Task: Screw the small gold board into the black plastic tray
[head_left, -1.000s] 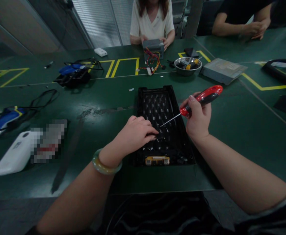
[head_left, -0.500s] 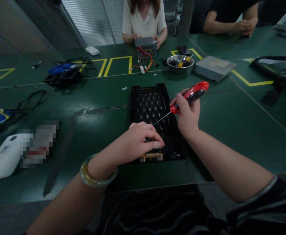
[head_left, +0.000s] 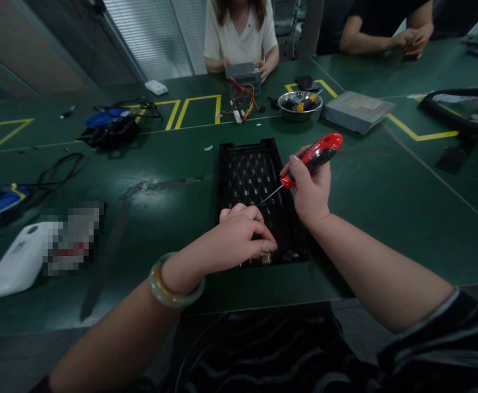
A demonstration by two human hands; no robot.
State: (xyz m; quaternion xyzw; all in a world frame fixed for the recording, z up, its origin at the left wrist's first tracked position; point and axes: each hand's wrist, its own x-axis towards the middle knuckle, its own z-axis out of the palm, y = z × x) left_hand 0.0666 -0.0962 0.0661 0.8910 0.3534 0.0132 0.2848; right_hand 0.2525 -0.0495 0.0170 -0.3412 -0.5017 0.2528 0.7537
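My right hand (head_left: pixel 311 188) grips a red and black screwdriver (head_left: pixel 318 154), its thin shaft slanting down and left into a black plastic case (head_left: pixel 247 170). The tip ends close to the fingers of my left hand (head_left: pixel 234 237), which reaches over the near half of the case. There my left thumb and index finger are pinched together; whatever is between them is too small or hidden to make out. A small tan circuit board with metal ports (head_left: pixel 265 257) shows partly beneath that hand at the near end of the case.
Across the table a person (head_left: pixel 241 38) holds a grey metal box (head_left: pixel 242 76) with coloured wires. A steel bowl (head_left: pixel 300 113) of tools and a flat grey drive (head_left: pixel 359 112) stand behind the case. At left lie a white device (head_left: pixel 19 262) and blue tools with black cords (head_left: pixel 1 207).
My left hand has shifted slightly right and now covers more of the tan circuit board. The screwdriver and my right hand have moved a little to the left.
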